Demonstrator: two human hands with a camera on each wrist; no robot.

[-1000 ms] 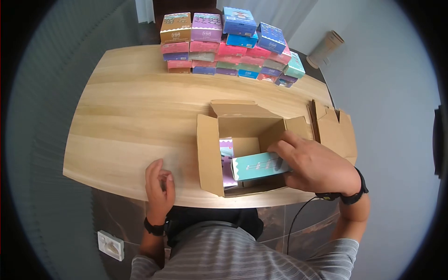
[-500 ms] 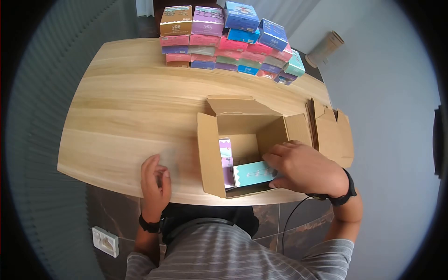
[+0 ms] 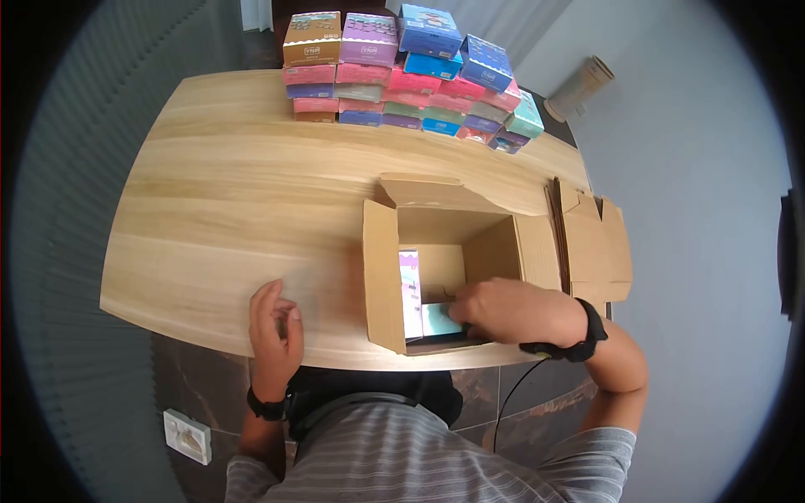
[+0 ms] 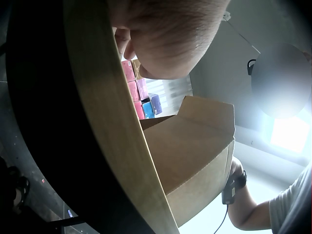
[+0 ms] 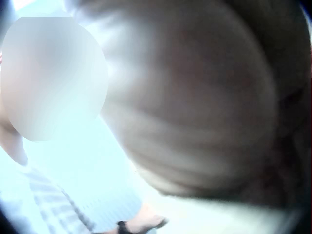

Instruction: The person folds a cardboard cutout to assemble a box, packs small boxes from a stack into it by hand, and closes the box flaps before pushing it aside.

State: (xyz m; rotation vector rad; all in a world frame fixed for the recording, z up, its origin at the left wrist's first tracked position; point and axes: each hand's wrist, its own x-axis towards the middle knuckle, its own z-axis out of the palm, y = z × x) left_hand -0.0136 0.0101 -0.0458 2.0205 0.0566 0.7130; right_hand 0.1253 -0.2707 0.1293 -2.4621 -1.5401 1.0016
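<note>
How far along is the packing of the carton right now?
Early stage. One purple box already stands inside the carton. The right hand is down inside it, on a teal box. The left hand rests on the table. The stack of colourful boxes at the far edge remains unpacked.

A: What is the teal box (image 3: 438, 319) like?

B: Small, pale teal with a white scalloped edge, lying flat low inside the open cardboard carton (image 3: 381, 277), at its near end. Only its left part shows; the rest is hidden under the right hand (image 3: 503, 312), which reaches down onto it. Whether the fingers grip it cannot be told.

A: And beside it?

B: A pink-and-purple box (image 3: 410, 289) stands on edge just to its left, against the carton's left wall, touching or nearly so.

A: The carton?

B: Plain brown, all four flaps folded outward, sitting on the wooden counter (image 3: 226, 210) at the near edge, right of centre.
</note>
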